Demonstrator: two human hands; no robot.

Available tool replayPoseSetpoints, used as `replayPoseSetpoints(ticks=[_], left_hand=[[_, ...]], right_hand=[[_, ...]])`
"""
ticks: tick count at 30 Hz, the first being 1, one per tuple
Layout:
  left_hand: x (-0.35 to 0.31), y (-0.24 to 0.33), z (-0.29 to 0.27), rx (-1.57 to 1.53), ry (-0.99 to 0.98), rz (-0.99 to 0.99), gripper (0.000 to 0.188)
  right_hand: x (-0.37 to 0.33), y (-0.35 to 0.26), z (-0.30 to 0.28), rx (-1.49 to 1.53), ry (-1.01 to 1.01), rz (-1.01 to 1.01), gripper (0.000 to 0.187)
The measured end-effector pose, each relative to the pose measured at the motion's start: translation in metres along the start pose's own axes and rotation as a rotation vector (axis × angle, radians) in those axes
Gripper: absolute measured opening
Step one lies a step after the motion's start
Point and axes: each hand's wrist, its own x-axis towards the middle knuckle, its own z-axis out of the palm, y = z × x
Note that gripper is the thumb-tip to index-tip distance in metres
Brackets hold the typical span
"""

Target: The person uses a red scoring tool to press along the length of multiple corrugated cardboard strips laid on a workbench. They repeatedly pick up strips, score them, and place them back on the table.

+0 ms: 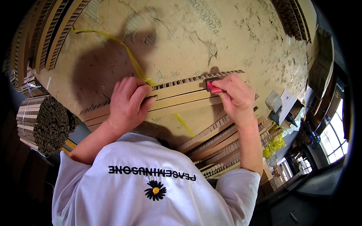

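Note:
Several long brown honeycomb cardboard strips (181, 96) lie side by side in front of me, slanting up to the right. My left hand (130, 98) is closed over their left part, with its fingers curled at the far edge. A small dark object pokes out by its thumb, too small to name. In the fingers of my right hand (238, 94) is a small red and dark block-shaped tool (214, 86), which rests on the strips near their right end. A yellow plastic strap (132, 58) runs under the strips and comes out on the near side.
More honeycomb strips (217, 137) are stacked near my right forearm, others (56, 34) at the far left. A tied round bundle of strips (43, 124) stands at the left. Beyond the worn tan tabletop (249, 41), a clear plastic container (273, 101) sits at the right.

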Motion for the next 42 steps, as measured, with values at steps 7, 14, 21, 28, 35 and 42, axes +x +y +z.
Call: replayPoseSetpoints(ticks=[7, 14, 21, 28, 35, 42], left_hand=[[0.003, 0.003, 0.002, -0.022, 0.003, -0.044, 0.02], [0.03, 0.0, -0.027, -0.015, 0.119, 0.004, 0.02], [0.022, 0.004, -0.03, 0.135, 0.211, 0.197, 0.032], [-0.021, 0.003, 0.009, 0.001, 0.018, 0.165, 0.033], [-0.017, 0.004, 0.01, 0.019, -0.016, 0.082, 0.027], [-0.016, 0.006, 0.01, 0.015, -0.035, 0.044, 0.025]], right_hand=[[-0.002, -0.001, -0.005, 0.084, -0.054, 0.069, 0.024], [-0.033, -0.005, 0.0, 0.414, 0.266, 0.154, 0.025], [-0.041, -0.004, 0.012, 0.158, 0.148, -0.008, 0.029], [-0.037, -0.002, 0.012, 0.07, 0.09, -0.04, 0.029], [-0.036, -0.001, 0.01, 0.018, 0.044, -0.062, 0.03], [-0.033, 0.0, 0.01, -0.016, 0.044, -0.094, 0.036]])
